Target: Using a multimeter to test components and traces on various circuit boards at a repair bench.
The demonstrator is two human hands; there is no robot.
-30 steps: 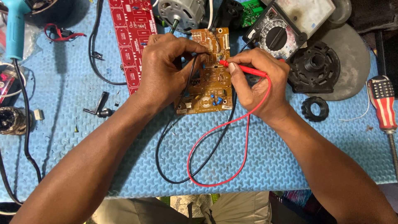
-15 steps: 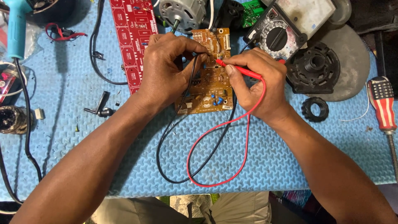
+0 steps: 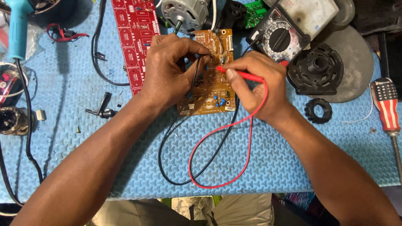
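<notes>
- Since the earlier pictures little has shifted: both hands have kept to the same spot on the brown circuit board (image 3: 211, 90), and the red probe's tip has crept only slightly along its upper part.
- Nearest the person, the red lead (image 3: 217, 167) and black lead (image 3: 167, 146) loop loosely over the blue foam mat (image 3: 272, 163), running up to the hands.
- The right hand (image 3: 259, 86) is closed around the red probe (image 3: 240, 75) like a pen, its tip pressed down on the board's upper middle.
- The left hand (image 3: 167, 73) is curled, fingertips pinched on what looks like the black probe at the board's upper part, just beside the red tip; the probe itself is mostly hidden.
- The board lies flat on the mat between the two hands, component side up.
- Left of it lies a long red circuit board (image 3: 136, 42); a small black clip (image 3: 100, 106) rests near the left forearm.
- Right of it sit a black toothed ring (image 3: 318, 111), a black round motor part (image 3: 316, 69) and a striped-handled screwdriver (image 3: 387, 109).
- Farther off are an analog multimeter (image 3: 293, 27), a small electric motor (image 3: 184, 12), a green circuit board (image 3: 253, 10) and a light blue tool handle (image 3: 16, 29).
- Judging by this, both probes are placed and a reading is under way; the needle's position is too small to tell, and other points on the board may remain to be checked.
</notes>
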